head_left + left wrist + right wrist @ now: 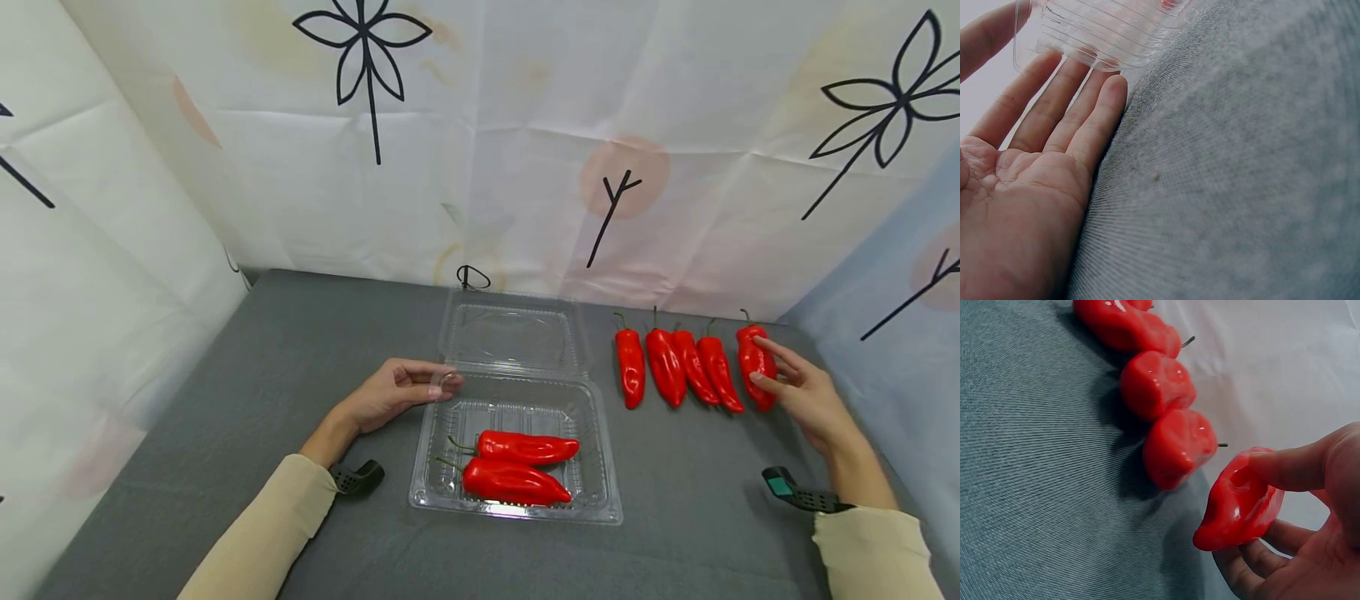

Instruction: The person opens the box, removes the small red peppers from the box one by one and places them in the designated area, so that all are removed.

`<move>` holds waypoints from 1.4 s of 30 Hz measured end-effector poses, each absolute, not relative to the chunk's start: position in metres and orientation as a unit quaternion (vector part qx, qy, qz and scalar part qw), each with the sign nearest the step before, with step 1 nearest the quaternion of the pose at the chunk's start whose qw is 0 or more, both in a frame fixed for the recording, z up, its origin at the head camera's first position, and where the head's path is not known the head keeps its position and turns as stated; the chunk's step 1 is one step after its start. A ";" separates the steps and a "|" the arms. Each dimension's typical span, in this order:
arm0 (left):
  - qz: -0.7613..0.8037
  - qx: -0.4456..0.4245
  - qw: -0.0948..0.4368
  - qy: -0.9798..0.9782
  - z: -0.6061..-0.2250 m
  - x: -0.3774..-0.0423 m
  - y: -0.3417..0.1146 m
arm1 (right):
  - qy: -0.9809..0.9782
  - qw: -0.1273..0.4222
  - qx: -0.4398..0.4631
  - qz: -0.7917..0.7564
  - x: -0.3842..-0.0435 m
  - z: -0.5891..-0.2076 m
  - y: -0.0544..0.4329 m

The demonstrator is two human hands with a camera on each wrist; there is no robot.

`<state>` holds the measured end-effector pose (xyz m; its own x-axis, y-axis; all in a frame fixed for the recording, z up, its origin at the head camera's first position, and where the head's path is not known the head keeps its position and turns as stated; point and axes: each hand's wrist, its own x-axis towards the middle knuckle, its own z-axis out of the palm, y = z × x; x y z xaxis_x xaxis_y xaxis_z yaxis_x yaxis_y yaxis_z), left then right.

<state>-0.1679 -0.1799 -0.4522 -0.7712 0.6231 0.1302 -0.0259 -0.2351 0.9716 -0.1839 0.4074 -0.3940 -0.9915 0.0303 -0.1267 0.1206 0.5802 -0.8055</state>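
My left hand (393, 393) holds the left rim of a clear plastic clamshell container (611, 467), near its hinge. In the left wrist view, the fingers (1047, 115) are stretched out along the ribbed outer wall. Two red peppers (528, 448) lie side by side in the container, stems to the left. At the far right, my right hand (810, 404) pinches another red pepper (1241, 506) between thumb and fingers. In the right wrist view this pepper hangs tip down, apart from its neighbours.
Several red peppers (666, 367) lie in a row on the grey cloth (697, 517), between the container and my right hand. The container's open lid (513, 337) lies back toward the patterned fabric wall (517, 208). More fabric closes off the left and right sides.
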 end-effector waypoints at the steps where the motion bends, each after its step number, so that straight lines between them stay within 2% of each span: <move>1: 0.743 0.255 0.219 0.579 -0.452 -0.168 -0.180 | 0.887 0.053 0.044 -0.457 -0.185 -0.394 0.407; 14: 0.746 0.247 0.218 0.578 -0.450 -0.166 -0.179 | 0.887 0.114 0.054 -0.443 -0.189 -0.401 0.406; 26: 0.748 0.250 0.218 0.575 -0.451 -0.167 -0.179 | 0.924 0.070 0.024 -0.374 -0.185 -0.407 0.399; 42: 0.745 0.251 0.217 0.578 -0.450 -0.166 -0.180 | 0.927 0.036 0.024 -0.372 -0.182 -0.411 0.396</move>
